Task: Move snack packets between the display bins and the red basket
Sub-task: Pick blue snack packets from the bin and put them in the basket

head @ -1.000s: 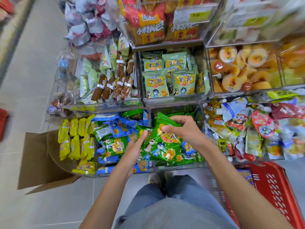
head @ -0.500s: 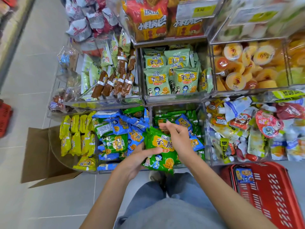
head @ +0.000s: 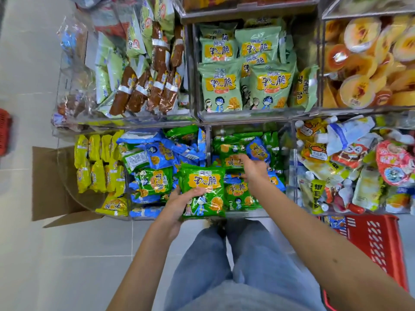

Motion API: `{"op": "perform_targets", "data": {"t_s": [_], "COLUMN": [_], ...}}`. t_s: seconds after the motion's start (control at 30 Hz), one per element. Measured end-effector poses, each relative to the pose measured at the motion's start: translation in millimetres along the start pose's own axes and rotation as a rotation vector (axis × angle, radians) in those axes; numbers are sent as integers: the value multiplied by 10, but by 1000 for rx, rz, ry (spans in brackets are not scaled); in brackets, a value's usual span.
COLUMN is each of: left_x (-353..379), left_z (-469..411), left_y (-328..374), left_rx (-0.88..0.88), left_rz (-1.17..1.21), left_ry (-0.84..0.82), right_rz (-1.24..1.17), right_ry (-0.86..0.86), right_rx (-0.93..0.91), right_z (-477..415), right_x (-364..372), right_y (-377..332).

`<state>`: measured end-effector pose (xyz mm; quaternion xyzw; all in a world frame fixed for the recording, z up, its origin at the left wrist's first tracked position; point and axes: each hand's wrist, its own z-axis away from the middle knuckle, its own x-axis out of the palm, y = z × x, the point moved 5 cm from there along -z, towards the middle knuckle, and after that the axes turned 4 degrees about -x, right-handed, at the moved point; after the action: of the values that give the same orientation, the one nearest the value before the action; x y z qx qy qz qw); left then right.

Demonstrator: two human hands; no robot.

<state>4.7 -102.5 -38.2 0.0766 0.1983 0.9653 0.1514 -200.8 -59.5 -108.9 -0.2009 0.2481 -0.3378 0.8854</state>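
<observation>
Two bare hands work at a rack of clear display bins, seen from above. The left hand [head: 177,206] holds a bright green packet [head: 202,182] with the printed face up. The thumb lies across its front and the fingers are hidden behind it. This packet hangs over the front edge of the lower row, across the divider between two bins.

The right hand [head: 252,168] is inside the lower middle bin [head: 244,213], palm down, fingertips on a heap of green and blue packets [head: 238,194]. It is blurred, so I cannot tell whether it grips one or only touches.

A red basket [head: 377,248] stands on the floor at the lower right, beside the person's right leg, with one blue packet [head: 334,221] showing at its near rim.

The lower left bin holds more blue and green packets, with yellow packets [head: 98,162] further left and a cardboard box [head: 51,187] next to them. Above are pale green packets [head: 247,70], brown sausage sticks [head: 146,86] and orange cups [head: 363,59]. Spouted pouches [head: 348,164] fill the lower right bin.
</observation>
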Motion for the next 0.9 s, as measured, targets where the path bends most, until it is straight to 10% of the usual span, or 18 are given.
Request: {"op": "perform_targets", "data": {"t_s": [0.33,0.9], "left_x": [-51,138], "left_z": [-78,303], "left_y": [93,89], "left_rx": [-14,71], "left_rz": [43,-19], "left_ry": [69,5], "right_rz": [93,-146], "right_ry": [-98,53], "right_rx": [67,-440], "right_z": [-305,469], "right_x": [125,-905], "right_y": [22,-77]}}
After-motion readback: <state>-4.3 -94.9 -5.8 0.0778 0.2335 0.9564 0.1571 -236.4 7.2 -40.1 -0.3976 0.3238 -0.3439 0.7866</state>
